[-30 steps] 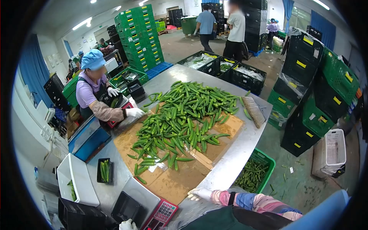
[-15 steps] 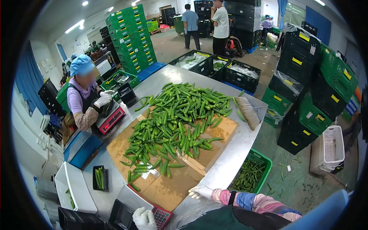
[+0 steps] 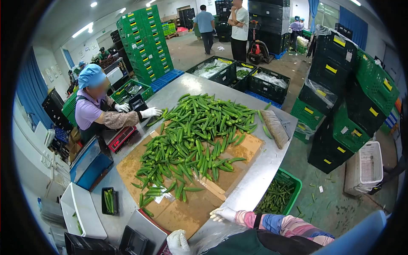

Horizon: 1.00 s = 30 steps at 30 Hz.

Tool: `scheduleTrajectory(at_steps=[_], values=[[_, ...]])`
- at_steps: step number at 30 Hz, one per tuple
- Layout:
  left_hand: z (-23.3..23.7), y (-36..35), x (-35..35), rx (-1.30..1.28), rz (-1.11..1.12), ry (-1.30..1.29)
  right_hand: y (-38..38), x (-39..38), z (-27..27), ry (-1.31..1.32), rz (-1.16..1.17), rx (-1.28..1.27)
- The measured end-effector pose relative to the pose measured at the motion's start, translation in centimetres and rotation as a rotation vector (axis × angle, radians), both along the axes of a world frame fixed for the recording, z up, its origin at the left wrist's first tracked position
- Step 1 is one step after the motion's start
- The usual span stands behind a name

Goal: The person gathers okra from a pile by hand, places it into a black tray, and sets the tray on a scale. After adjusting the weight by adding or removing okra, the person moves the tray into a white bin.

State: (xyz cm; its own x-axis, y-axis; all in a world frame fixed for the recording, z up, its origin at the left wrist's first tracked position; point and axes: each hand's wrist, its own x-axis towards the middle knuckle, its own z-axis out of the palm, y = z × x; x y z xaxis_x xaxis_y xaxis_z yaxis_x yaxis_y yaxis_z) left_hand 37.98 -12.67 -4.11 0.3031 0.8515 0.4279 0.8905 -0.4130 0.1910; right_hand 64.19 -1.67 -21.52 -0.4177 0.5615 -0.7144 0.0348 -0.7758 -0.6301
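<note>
My left hand (image 3: 178,242), in a white glove, is over the front of the scale at the table's near edge, its fingers loosely extended with nothing in them. Left of it, a black plastic tray (image 3: 133,241) rests on the metal scale plate (image 3: 146,222). My right hand (image 3: 222,213), also gloved, lies on the table's near edge with its fingers stretched out and apart, holding nothing. Beyond both hands, a large heap of okra (image 3: 199,136) covers brown cardboard (image 3: 182,216). A black tray of okra (image 3: 109,200) stands on the left.
Across the left side, a co-worker (image 3: 91,102) reaches toward the okra, near a red scale (image 3: 122,138). A brush (image 3: 274,128) lies at the right edge. A green crate (image 3: 294,182) of okra stands below. A white bin (image 3: 85,214) and stacked crates (image 3: 335,85) flank the table.
My left hand has moved right, away from the black tray. My right hand has stayed still. The co-worker's arm has stretched toward the heap, and the standing people behind have shifted left.
</note>
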Motion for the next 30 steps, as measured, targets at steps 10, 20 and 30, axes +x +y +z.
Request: scheduleTrajectory(at_steps=[10, 20, 30], values=[[-5.4, 0.8, 2.4, -0.134, -0.013, -0.117, 1.4, 1.6, 0.6, 0.000, -0.035, -0.021], [-10.3, 2.5, 3.6, -0.417, 0.104, -0.358, 2.9, 4.1, -0.3, 0.026, -0.063, -0.069], [-34.1, 1.5, -1.8, -0.217, -0.048, 0.470, 3.7, 5.0, -0.9, 0.019, -0.053, -0.073]])
